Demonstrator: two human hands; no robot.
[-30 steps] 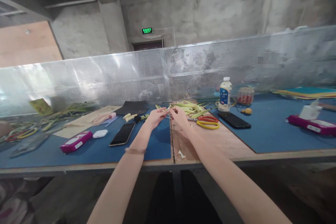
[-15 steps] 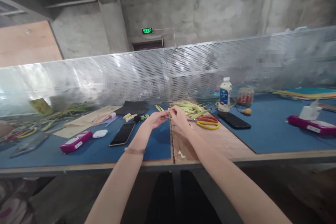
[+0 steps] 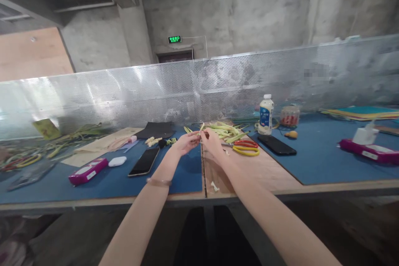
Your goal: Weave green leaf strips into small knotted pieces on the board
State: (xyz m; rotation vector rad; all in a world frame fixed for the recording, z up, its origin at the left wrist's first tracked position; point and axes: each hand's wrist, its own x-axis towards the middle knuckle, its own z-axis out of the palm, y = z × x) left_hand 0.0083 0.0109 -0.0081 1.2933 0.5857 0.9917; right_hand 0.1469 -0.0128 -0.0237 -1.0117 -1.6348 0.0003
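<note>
Both my hands meet over the middle of the table. My left hand [image 3: 186, 142] and my right hand [image 3: 212, 141] pinch a thin pale green leaf strip [image 3: 201, 128] between their fingertips, fingers closed. Just behind them lies a pile of green leaf strips [image 3: 225, 129]. Red and yellow scissors [image 3: 246, 147] rest on the wooden board to the right of my right hand. A black phone [image 3: 145, 161] lies on the blue mat [image 3: 118, 174] to the left of my left hand.
A white bottle [image 3: 266, 114], a jar [image 3: 289, 115] and another black phone [image 3: 277, 145] stand to the right. Magenta boxes [image 3: 89, 171] [image 3: 368, 150] lie on either side. A perforated metal screen [image 3: 199, 87] closes the back. More leaves [image 3: 77, 133] lie at the left.
My hands stay together on the strip with small finger movements. The view has tilted slightly, so everything sits a little lower in the frame.
</note>
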